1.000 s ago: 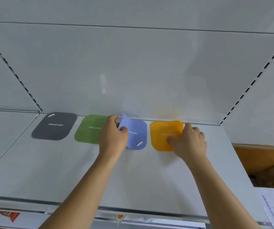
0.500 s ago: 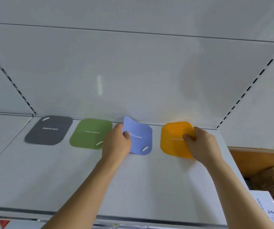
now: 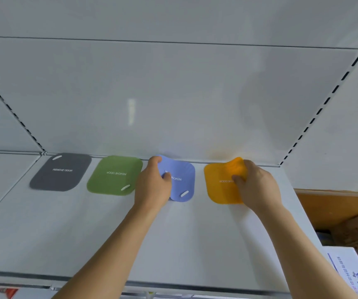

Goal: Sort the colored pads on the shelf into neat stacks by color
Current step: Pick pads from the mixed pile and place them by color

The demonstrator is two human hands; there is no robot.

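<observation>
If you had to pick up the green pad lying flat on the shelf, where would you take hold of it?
Probably the near edge of the green pad, approached from the front. It lies flat on the shelf, so a fingertip would need to peel that thin edge up before pinching. Its near side is open; the left hand crowds its right.

Grey pad (image 3: 60,172), green pad (image 3: 115,175) flat; blue pad (image 3: 182,180), orange pad (image 3: 221,182) curled.

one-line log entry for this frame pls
left hand: gripping blue pad | right hand: gripping orange pad | grey pad, green pad: flat, untouched
</observation>
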